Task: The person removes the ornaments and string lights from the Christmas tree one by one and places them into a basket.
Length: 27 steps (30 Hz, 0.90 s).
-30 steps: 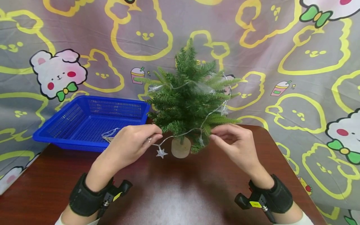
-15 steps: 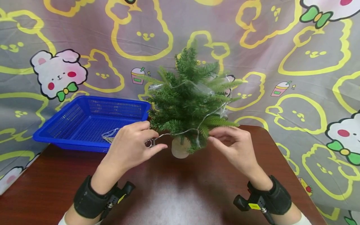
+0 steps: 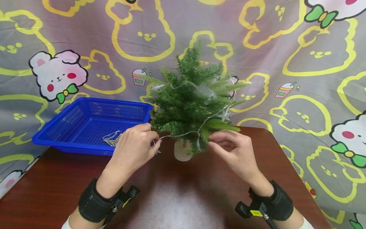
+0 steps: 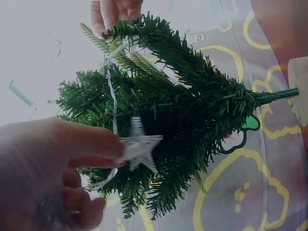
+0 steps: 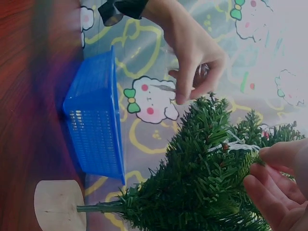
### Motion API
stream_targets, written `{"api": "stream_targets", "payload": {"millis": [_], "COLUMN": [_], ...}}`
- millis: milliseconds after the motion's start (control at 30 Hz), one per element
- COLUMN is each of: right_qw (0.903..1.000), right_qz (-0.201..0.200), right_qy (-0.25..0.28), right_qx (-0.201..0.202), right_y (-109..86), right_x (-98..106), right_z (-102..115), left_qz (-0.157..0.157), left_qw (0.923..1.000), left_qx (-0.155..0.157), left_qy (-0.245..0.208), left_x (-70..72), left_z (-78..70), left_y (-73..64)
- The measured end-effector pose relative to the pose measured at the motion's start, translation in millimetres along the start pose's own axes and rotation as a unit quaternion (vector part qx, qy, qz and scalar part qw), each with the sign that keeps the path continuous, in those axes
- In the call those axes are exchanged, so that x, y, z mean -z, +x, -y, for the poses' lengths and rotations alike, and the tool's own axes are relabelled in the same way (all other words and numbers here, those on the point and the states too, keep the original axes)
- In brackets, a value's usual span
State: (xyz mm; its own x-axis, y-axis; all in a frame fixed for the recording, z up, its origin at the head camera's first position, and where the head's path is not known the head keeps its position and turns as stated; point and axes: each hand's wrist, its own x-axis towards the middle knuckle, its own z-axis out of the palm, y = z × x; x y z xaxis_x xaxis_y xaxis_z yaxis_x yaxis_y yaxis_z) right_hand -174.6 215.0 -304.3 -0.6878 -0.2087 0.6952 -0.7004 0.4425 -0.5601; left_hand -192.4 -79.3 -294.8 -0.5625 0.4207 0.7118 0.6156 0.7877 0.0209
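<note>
A small green Christmas tree [image 3: 186,108] stands on a round wooden base [image 3: 181,152] at the middle of the table. A clear string of star lights [image 3: 186,134] runs across its front, and one star [image 3: 225,115] hangs at its right side. My left hand [image 3: 132,149] pinches the string left of the trunk. By its fingertips is a silvery star [image 4: 142,144], and more of the string lies bunched in the palm. On the tree's lower right, my right hand [image 3: 235,148] pinches the tip of a branch [image 5: 252,159] between thumb and fingers.
A blue plastic basket [image 3: 43,140] stands on the table [image 3: 177,197] to the left. In it lies a gold-coloured ornament [image 3: 112,140] with a white loop, partly behind my left hand. A patterned cloth [image 3: 160,31] hangs behind the tree.
My left hand loosened its thumb, then pinched the string again further along; the star that dangled below it now sits at its fingertips. The right hand moved slightly left with the branch.
</note>
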Motion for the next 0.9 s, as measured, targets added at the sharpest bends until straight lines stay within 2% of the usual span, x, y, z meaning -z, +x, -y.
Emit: {"api": "stream_targets", "payload": {"millis": [200, 367, 533, 700, 900], "right_qw": [0.9999, 1.0000, 0.9998, 0.9978, 0.9945], "right_qz": [0.011, 0.007, -0.017, -0.050, -0.084], "right_qy": [0.008, 0.004, -0.012, -0.029, -0.051], "right_qx": [0.006, 0.004, -0.006, -0.031, -0.037], "right_y": [-0.2, -0.1, -0.3, 2.4, 6.2], "right_x": [1.1, 10.4, 23.7, 34.3, 39.2], "right_z": [2.5, 3.1, -1.1, -8.0, -17.8], "left_qz": [-0.013, -0.012, -0.018, -0.006, 0.001], "left_qw": [0.9982, 0.9975, 0.9972, 0.9974, 0.9972], "left_qx": [-0.001, -0.005, -0.024, -0.016, -0.011], "left_qy": [-0.058, -0.069, -0.068, -0.070, -0.074], "left_x": [0.4, 3.7, 5.7, 6.7, 6.2], "left_z": [1.8, 3.1, 3.7, 2.9, 2.2], "left_y": [-0.1, 0.4, 1.3, 1.3, 0.5]}}
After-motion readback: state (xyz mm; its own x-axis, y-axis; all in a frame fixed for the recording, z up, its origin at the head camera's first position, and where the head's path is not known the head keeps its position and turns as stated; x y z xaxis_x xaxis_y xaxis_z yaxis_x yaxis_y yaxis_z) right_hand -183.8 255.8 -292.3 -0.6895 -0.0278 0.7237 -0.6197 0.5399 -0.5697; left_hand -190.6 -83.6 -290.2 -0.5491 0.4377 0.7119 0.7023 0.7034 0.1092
